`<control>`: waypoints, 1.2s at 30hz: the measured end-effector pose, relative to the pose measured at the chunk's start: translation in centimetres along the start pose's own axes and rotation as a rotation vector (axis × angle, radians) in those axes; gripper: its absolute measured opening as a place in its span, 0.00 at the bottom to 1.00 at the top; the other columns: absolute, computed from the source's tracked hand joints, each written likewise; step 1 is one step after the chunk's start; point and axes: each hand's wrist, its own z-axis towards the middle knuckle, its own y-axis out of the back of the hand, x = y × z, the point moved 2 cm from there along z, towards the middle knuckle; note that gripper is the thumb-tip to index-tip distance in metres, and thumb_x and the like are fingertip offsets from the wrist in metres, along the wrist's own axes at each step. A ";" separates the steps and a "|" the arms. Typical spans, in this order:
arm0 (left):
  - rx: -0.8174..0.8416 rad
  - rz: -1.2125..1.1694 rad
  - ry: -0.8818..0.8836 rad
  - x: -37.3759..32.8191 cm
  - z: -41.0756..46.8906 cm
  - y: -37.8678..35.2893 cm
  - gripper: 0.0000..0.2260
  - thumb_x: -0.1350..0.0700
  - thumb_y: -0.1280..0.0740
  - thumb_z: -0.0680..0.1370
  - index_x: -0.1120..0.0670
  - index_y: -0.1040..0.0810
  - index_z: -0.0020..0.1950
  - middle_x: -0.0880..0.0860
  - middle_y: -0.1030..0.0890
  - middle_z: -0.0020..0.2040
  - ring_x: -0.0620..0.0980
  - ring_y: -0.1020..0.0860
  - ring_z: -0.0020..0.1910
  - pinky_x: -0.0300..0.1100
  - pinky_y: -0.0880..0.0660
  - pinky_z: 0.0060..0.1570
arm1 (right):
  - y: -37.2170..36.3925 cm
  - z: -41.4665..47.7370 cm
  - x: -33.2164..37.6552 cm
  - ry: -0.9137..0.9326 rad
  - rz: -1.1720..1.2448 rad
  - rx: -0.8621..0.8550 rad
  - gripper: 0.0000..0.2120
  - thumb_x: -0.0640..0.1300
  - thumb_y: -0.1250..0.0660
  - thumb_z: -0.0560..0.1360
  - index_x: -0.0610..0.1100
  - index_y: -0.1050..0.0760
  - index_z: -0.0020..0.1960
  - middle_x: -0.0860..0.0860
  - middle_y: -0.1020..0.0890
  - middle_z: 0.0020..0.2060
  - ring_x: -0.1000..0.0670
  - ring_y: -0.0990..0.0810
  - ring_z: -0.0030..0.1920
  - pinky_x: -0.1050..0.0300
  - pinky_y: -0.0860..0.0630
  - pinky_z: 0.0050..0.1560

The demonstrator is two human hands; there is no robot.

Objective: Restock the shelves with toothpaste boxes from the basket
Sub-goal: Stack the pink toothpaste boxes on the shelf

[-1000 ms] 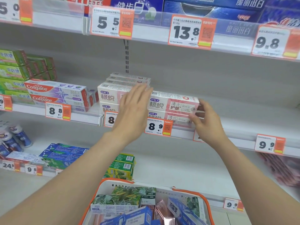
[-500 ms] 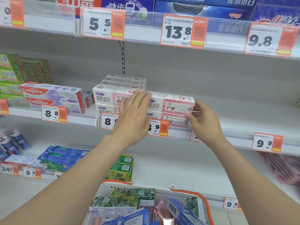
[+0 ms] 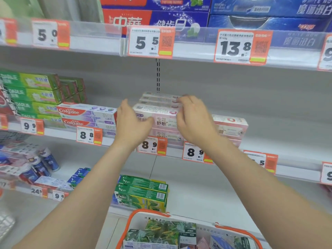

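Note:
Pink toothpaste boxes are stacked on the middle shelf, with a second pink stack right beside them. My left hand lies flat against the left end of the left stack, fingers apart. Over that stack's right end, my right hand has its fingertips touching the boxes behind. Neither hand lifts a box. The white basket with an orange rim sits at the bottom, holding several green, blue and pink boxes.
Colgate boxes and green Darlie boxes fill the shelf to the left. Green boxes stand on the lower shelf above the basket. Bare shelf stretches right of the pink stacks. Price tags line the shelf edges.
Both hands have shifted left, from spanning the two pink stacks to bracketing the left stack alone. The view has swung so the shelves sit further right.

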 end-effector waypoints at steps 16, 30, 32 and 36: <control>0.050 -0.176 0.027 2.4 0.7 -1.1 0.30 0.54 0.20 0.72 0.51 0.30 0.69 0.48 0.21 0.59 0.50 0.22 0.61 0.48 0.24 0.61 | -5.9 12.0 1.6 -0.136 -0.034 0.594 0.26 0.57 0.51 0.86 0.55 0.38 0.82 0.49 0.36 0.82 0.42 0.37 0.80 0.45 0.38 0.78; 0.021 -0.038 -0.023 1.3 -0.6 -2.0 0.39 0.57 0.22 0.75 0.61 0.41 0.79 0.58 0.28 0.73 0.56 0.31 0.73 0.41 0.33 0.67 | -3.1 8.9 2.1 0.027 0.011 0.290 0.18 0.47 0.50 0.83 0.45 0.32 0.37 0.46 0.25 0.36 0.40 0.26 0.42 0.51 0.31 0.42; 0.028 0.044 -0.038 0.4 -2.1 -2.0 0.45 0.58 0.24 0.77 0.63 0.51 0.83 0.64 0.41 0.81 0.61 0.44 0.81 0.46 0.43 0.77 | -1.7 6.0 2.1 0.119 0.076 0.053 0.16 0.47 0.46 0.80 0.43 0.21 0.45 0.45 0.18 0.42 0.40 0.21 0.46 0.48 0.23 0.48; -0.075 0.331 -0.172 -1.5 -5.9 -1.7 0.41 0.57 0.27 0.74 0.60 0.45 0.82 0.66 0.44 0.81 0.69 0.47 0.80 0.58 0.46 0.79 | 1.5 -3.6 2.3 0.232 0.118 -0.063 0.14 0.44 0.41 0.77 0.44 0.18 0.52 0.49 0.17 0.46 0.44 0.20 0.50 0.48 0.25 0.52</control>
